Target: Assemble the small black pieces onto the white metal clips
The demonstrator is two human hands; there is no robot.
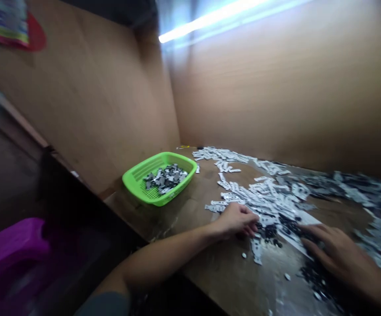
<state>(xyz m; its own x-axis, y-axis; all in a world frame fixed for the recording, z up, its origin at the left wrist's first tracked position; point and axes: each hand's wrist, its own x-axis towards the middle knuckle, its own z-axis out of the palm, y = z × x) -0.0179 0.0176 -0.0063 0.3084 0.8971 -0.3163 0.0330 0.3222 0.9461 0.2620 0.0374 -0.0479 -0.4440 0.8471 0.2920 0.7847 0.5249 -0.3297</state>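
My left hand (pixel 238 219) is low over the bench, its fingers curled together at the edge of a pile of flat, pale metal strips (pixel 264 195). Whatever is between those fingertips is too small or hidden to name. Just below them a single punched strip (pixel 256 251) lies on the bench. My right hand (pixel 337 250) reaches in from the right, thumb and forefinger apart, above small black parts (pixel 289 224). Its other fingers are partly hidden. A white sheet (pixel 292 242) shows under the black parts. More small black pieces (pixel 312 272) are scattered below the right hand.
A green plastic basket (pixel 137 196) holding small metal pieces stands at the left of the bench (pixel 206 272). Blurred metal strips (pixel 368 193) heap up at the right. Wooden panels (pixel 276 87) rise behind. A purple stool (pixel 12 245) is lower left, off the bench edge.
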